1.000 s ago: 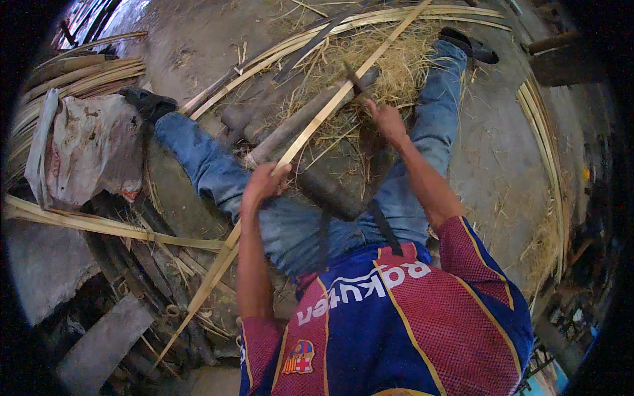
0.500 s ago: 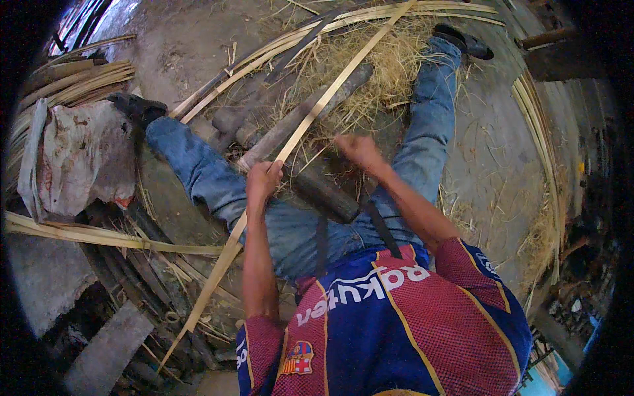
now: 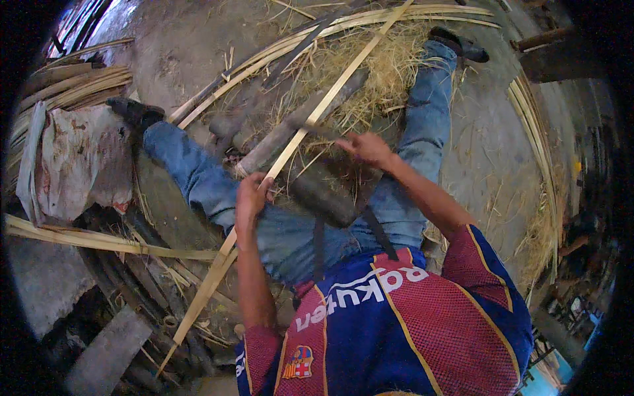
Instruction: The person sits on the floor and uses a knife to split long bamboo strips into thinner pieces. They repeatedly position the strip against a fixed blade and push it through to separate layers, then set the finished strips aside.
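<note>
A long, pale bamboo strip (image 3: 340, 82) runs diagonally from the far edge of the view down past my left thigh. My left hand (image 3: 252, 197) is closed around it near my left knee. In my right hand (image 3: 371, 150) is a knife (image 3: 322, 131), its dark blade lying across the strip ahead of my left hand. The knife's handle is mostly hidden by my fingers. Beneath the strip lies a round wooden log (image 3: 264, 148). A thicker dark wood block (image 3: 325, 198) rests between my thighs.
Fine shavings (image 3: 389, 76) are heaped between my outstretched legs. Long split strips (image 3: 244, 74) curve across the floor beyond my feet, and more strips (image 3: 538, 138) lie at the right. A whitish sack (image 3: 82, 158) stands at the left beside dark poles (image 3: 125, 270).
My right hand has shifted slightly right, and the knife blade now shows across the strip. My left hand has moved a little toward me and left, still gripping the strip.
</note>
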Action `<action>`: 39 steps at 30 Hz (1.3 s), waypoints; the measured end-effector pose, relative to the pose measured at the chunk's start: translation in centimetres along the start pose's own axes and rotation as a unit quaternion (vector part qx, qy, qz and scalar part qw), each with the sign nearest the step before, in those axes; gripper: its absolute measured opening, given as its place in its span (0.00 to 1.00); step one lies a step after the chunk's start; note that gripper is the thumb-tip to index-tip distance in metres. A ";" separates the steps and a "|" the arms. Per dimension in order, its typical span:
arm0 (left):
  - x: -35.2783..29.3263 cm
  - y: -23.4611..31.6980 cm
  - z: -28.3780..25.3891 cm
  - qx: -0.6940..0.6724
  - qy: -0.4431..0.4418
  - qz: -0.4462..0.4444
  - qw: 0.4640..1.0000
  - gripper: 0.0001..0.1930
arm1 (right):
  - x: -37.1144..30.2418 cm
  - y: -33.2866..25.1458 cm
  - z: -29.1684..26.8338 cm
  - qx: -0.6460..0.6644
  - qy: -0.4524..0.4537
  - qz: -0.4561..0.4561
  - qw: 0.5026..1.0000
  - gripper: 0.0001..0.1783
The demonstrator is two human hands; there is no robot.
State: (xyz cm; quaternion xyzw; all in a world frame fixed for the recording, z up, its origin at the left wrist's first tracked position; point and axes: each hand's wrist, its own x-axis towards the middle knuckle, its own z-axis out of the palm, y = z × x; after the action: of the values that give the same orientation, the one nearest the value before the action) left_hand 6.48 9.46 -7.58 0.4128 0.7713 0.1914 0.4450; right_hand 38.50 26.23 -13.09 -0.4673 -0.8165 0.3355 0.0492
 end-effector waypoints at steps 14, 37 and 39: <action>0.9 2.5 2.6 0.125 0.110 0.140 0.976 0.20 | -4.1 -7.7 2.6 0.077 -0.027 0.070 0.994 0.36; -1.9 3.6 -2.5 0.085 -0.006 0.084 0.993 0.20 | 2.3 5.3 -2.1 0.035 0.136 0.179 0.974 0.32; -2.6 3.6 -2.5 0.096 0.021 0.070 0.993 0.19 | 1.9 2.7 -1.5 0.050 0.076 0.137 0.986 0.31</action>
State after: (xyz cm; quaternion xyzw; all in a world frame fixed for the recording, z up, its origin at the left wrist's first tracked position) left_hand 6.73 9.65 -2.43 0.5022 0.7645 0.1554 0.3729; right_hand 40.00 29.39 -13.95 -0.5954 -0.7211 0.3434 0.0878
